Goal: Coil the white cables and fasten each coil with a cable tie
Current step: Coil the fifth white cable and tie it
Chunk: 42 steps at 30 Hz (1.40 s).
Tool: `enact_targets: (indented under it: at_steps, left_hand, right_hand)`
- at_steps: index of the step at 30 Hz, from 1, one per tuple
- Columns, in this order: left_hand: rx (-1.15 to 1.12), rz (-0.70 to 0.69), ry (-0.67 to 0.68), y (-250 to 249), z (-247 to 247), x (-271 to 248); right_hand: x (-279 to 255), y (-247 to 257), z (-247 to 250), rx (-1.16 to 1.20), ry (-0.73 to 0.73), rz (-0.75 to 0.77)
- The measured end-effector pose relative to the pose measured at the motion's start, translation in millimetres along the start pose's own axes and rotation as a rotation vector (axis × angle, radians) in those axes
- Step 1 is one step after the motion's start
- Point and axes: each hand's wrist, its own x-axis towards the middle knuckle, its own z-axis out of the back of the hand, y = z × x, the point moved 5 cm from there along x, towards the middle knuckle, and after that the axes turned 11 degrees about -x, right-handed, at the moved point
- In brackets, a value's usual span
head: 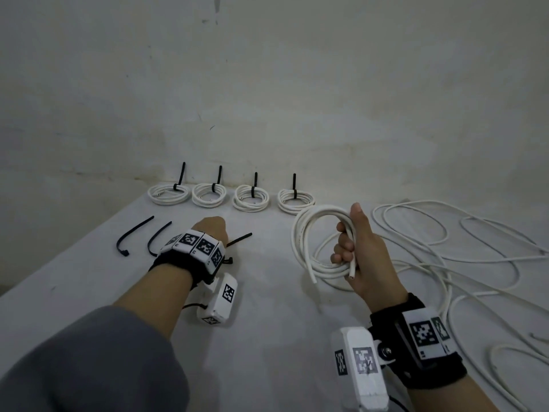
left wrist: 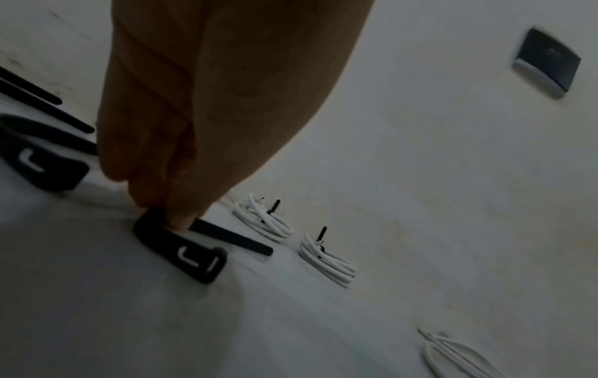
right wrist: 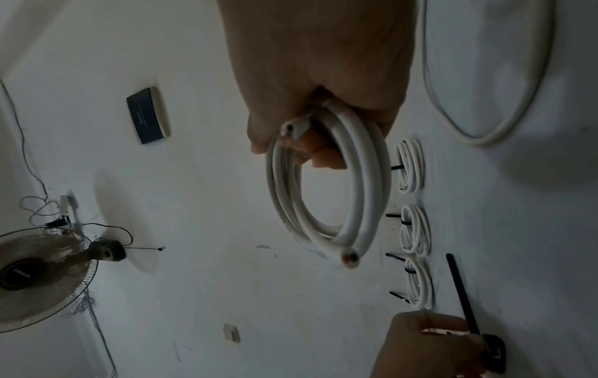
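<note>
While our right hand (head: 361, 251) grips a finished coil (head: 319, 245) upright, fingers (head: 341, 254) curled through its middle and thumb laid along the gathered turns, both cut ends poke out below our fist. We hold it that way, we judge, so the loops cannot spring apart before they are bound.

Our left hand (head: 211, 230) reaches down to the table (head: 267, 322). Its fingertips (left wrist: 181, 217) pinch a black tie (left wrist: 207, 245) near its head end, and the tail sticks out past the fingertips toward the coil. The head view hides the fingers behind the wrist; the left wrist view shows them closed on the strap, which seems to lie on or barely above the surface. This looks like the pick-up step: fetch a tie, then wrap it around the bundle beside our right fingers.

Two spare ties (head: 142, 236) lie just left of our left hand, within easy reach.

Beyond both sets of fingertips, against the wall (head: 267, 84), four tied coils (head: 231, 196) sit in a row, each with its tie tail standing up. That marks them as finished and parked out of the way.

Right of our right hand, loose cable (head: 445, 248) sprawls in wide loops, not yet coiled. So we judge the task past halfway, with more cable waiting.
</note>
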Motion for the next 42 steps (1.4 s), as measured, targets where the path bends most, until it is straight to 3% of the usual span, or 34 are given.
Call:
enact_targets:
  at_steps: [2, 4, 7, 9, 14, 17, 21, 27, 31, 37, 42]
  left_hand:
    - [-0.048, -0.008, 0.0, -4, 4, -3]
    - [-0.241, 0.0, 0.009, -9, 11, -5]
    - [-0.84, -0.033, 0.08, -32, 24, -27]
    - [-1.114, -0.109, 0.213, -55, 33, -59]
    - [-1.079, -0.255, 0.504, -89, 37, -118]
    - [-1.061, -0.248, 0.442, -97, 30, -123]
    - [-1.214, -0.268, 0.27, -107, 28, -122]
    - [-1.348, -0.334, 0.011, -114, 30, -126]
    - [-1.332, -0.384, -0.012, -119, 26, -125]
    - [-1.233, -0.532, 0.113, -128, 27, -130]
    - [-1.244, -0.596, -0.045, -125, 37, -133]
  right_hand:
    - [1, 0, 1, -0.003, -0.011, 0.015]
    - [2, 0, 3, -0.008, -0.037, 0.036]
    - [3, 0, 8, -0.038, -0.121, 0.098]
    - [3, 3, 13, -0.063, -0.176, 0.15]
    - [2, 11, 21, -0.105, -0.256, 0.255]
    - [-3, 17, 19, -0.188, -0.25, 0.367]
    - [-15, 26, 8, -0.317, -0.18, 0.507]
    - [-13, 16, -3, -0.264, -0.119, 0.42]
    - [-9, 12, -2, -0.187, -0.077, 0.311]
    - [-7, 15, 6, -0.145, -0.13, 0.257]
    - [-8, 17, 5, -0.16, -0.088, 0.252]
